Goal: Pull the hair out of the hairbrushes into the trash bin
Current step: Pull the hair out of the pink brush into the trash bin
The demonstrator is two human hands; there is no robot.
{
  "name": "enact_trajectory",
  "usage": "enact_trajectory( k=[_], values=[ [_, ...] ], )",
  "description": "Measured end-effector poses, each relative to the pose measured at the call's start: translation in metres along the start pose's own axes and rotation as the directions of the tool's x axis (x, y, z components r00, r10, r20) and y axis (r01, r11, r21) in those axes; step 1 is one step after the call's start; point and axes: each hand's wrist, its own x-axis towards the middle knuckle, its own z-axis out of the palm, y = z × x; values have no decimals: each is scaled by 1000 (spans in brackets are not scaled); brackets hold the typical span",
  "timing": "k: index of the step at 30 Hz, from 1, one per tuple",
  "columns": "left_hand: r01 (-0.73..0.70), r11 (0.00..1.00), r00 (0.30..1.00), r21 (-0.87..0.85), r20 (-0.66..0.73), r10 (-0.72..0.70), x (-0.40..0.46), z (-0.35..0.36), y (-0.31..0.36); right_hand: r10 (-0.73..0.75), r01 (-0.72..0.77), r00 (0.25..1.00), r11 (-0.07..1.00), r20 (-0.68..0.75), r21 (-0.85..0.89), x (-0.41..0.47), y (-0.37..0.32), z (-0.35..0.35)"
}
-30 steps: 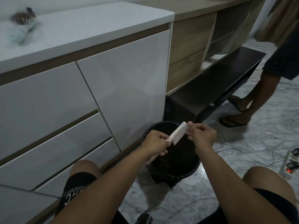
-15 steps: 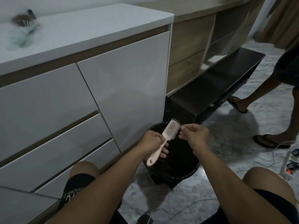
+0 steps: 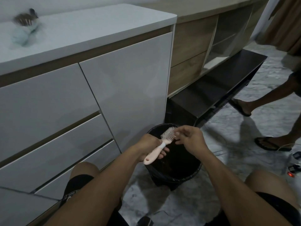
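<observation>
My left hand (image 3: 149, 147) grips the handle of a pale pink hairbrush (image 3: 162, 145), holding it bristles-up over a black trash bin (image 3: 187, 175) lined with a dark bag. My right hand (image 3: 189, 138) is at the brush head, fingertips pinched among the bristles; whether any hair is between them is too small to tell. On the white counter at the far left lie more hairbrushes (image 3: 26, 20), blurred, one with dark hair in it.
White cabinet drawers (image 3: 65, 111) stand to my left, wooden shelving (image 3: 195, 54) and a low dark bench (image 3: 219, 88) behind the bin. Another person's legs (image 3: 276, 101) in sandals walk at the right. A power strip (image 3: 293, 170) and cables lie on the marble floor. My knees flank the bin.
The brush has turned from edge-on to bristles-up and dropped slightly over the bin. My right hand's fingers have moved into the bristles. The other person stepped to the right.
</observation>
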Motion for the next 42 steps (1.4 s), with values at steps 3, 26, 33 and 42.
enact_trajectory(
  k=[3,26,33,42],
  values=[
    [14,1000,1000,-3,15,-13,3,-3,1,-63,108,971,976,229,-190,-3,0,-5],
    [-20,996,994,84,106,11,7,-4,-10,-104,66,992,919,-75,-388,-12,0,14],
    [-23,996,996,-89,85,31,5,-5,-15,-72,104,992,927,101,-361,-14,-6,7],
    [-4,997,999,-83,43,7,10,-13,-15,-29,58,998,849,63,-525,-6,16,-2]
  ],
)
